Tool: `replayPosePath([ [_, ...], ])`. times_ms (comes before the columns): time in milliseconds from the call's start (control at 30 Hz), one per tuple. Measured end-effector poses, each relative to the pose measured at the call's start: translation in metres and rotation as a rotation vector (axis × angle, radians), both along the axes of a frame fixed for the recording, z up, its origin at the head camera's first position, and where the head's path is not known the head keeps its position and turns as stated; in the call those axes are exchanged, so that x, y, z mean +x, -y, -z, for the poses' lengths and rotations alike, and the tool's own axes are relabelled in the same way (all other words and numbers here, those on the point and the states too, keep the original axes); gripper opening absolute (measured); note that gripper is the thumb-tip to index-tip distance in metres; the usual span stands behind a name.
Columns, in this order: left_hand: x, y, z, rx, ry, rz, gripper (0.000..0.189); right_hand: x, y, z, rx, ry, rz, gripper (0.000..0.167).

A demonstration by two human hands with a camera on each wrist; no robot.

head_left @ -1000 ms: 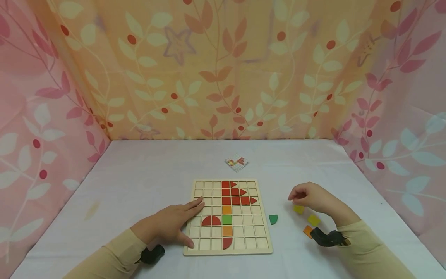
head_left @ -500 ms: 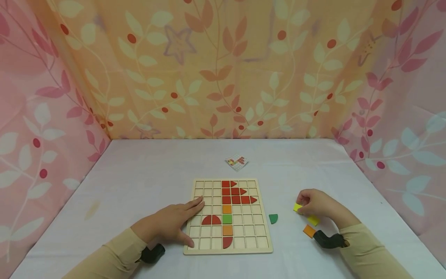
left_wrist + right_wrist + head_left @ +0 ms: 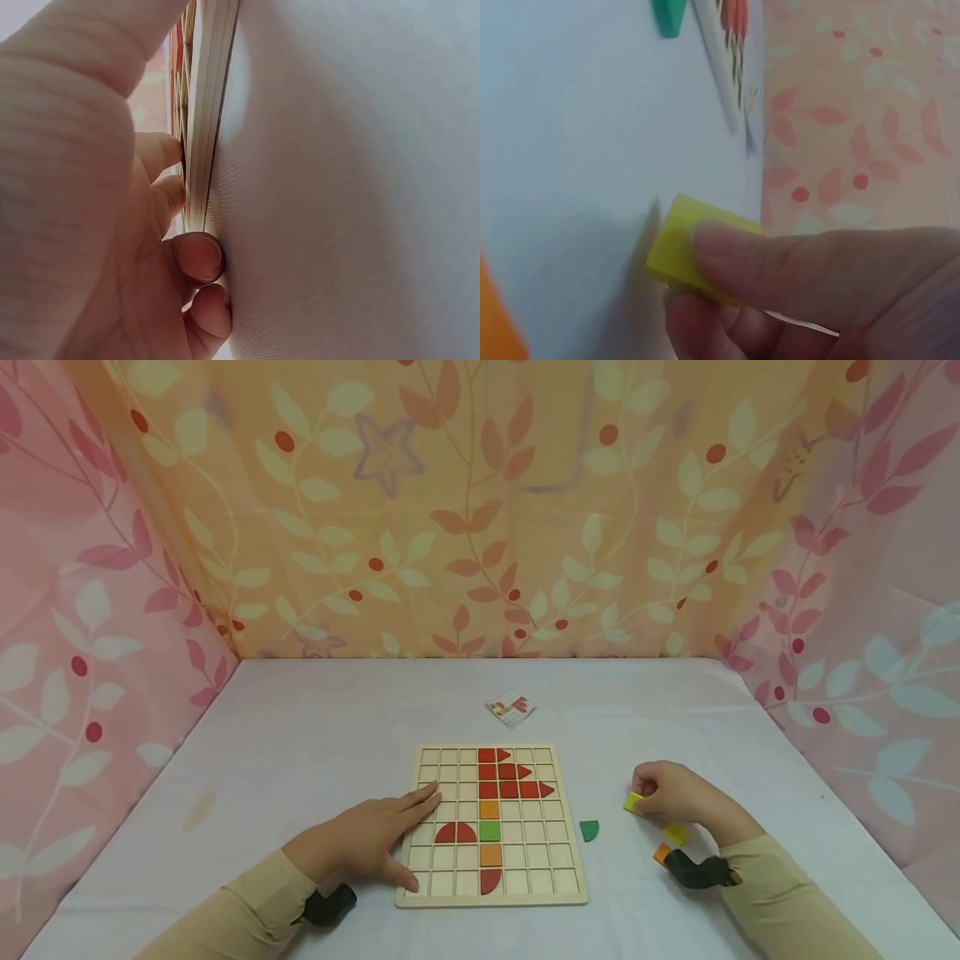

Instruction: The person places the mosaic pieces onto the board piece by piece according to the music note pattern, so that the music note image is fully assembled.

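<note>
My right hand [image 3: 678, 793] pinches a yellow square tile [image 3: 679, 247] between thumb and fingers, right of the board in the head view. Spread over the left edge of the wooden grid board [image 3: 525, 860], my left hand [image 3: 367, 839] rests with fingers straight; in the left wrist view two fingertips [image 3: 202, 256] sit against the tablecloth beside the board's side. The board bears red squares and pointed pieces [image 3: 517, 790] in its upper rows. Below them run an orange tile [image 3: 489, 810], a green tile [image 3: 489, 831], another orange tile [image 3: 491, 855] and red quarter-rounds [image 3: 456, 833].
A green quarter-round [image 3: 589, 830] lies just right of the board. Near the right wrist are a second yellow tile [image 3: 675, 834] and a loose orange tile [image 3: 662, 854], partly covered by the black wrist camera [image 3: 697, 870]. Behind the board lies a small pattern card [image 3: 510, 708].
The right hand has come down to the nearer-left yellow tile, taken it between thumb and fingers, and shifted it slightly left. My left hand has stayed in place on the board.
</note>
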State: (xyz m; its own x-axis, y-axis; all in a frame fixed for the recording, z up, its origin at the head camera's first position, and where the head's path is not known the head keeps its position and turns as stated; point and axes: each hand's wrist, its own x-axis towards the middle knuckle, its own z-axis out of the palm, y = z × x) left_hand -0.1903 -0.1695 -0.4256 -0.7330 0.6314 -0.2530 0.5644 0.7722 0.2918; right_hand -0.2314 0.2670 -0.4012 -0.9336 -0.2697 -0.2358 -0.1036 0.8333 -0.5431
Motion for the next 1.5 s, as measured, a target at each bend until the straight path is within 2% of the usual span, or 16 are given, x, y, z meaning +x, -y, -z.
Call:
replayPosePath([
  [200, 0.001, 0.0, -0.001, 0.005, -0.004, 0.003, 0.11, -0.003, 0.029, -0.01, -0.024, -0.018, -0.037, 0.014],
  [367, 0.001, -0.001, -0.002, 0.003, 0.005, 0.001, 0.11, -0.003, 0.06, -0.018, -0.058, -0.066, -0.15, 0.012],
  [567, 0.0, 0.0, -0.002, 0.008, -0.002, 0.009, 0.11, 0.002, 0.103, -0.025, -0.113, -0.069, -0.272, 0.01],
  [733, 0.0, 0.001, 0.0, 0.014, -0.003, 0.01, 0.111, 0.009, 0.135, -0.024, -0.132, -0.068, -0.382, 0.007],
  [900, 0.0, 0.001, 0.0, 0.021, -0.017, 0.02, 0.11, 0.015, 0.16, -0.021, -0.144, -0.065, -0.457, 0.006],
  [1100, 0.001, 0.001, -0.001, 0.014, -0.011, 0.007, 0.11, 0.019, 0.181, -0.013, -0.159, -0.08, -0.484, 0.014],
  [1500, 0.001, 0.001, -0.002, 0.017, -0.017, 0.012, 0.11, 0.021, 0.202, -0.006, -0.085, -0.054, -0.497, 0.019],
])
